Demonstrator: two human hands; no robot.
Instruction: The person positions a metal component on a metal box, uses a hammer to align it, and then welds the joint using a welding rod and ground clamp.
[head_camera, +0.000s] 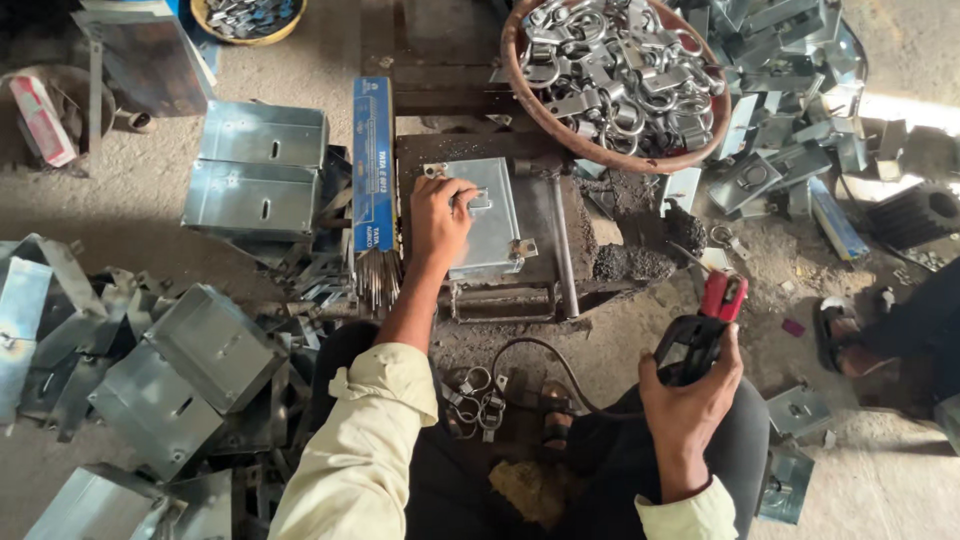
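Left of the grey sheet-metal box (490, 215) on the dark work stand, I see folded galvanised boxes (262, 165) partly lost in shadow, then a blue carton of welding rods (373, 165). My left hand (440, 215) presses on the box's lid, fingers curled. Behind it a round basket of steel shackles (620, 75) is cut off. Right of it, my right hand (690, 390) grips a black-and-red electrode holder (705, 325).

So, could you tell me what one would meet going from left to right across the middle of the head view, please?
Loose metal boxes → stacked metal boxes → blue pack of welding rods → left hand on a grey metal box → steel bar → red-tipped electrode holder in the right hand.
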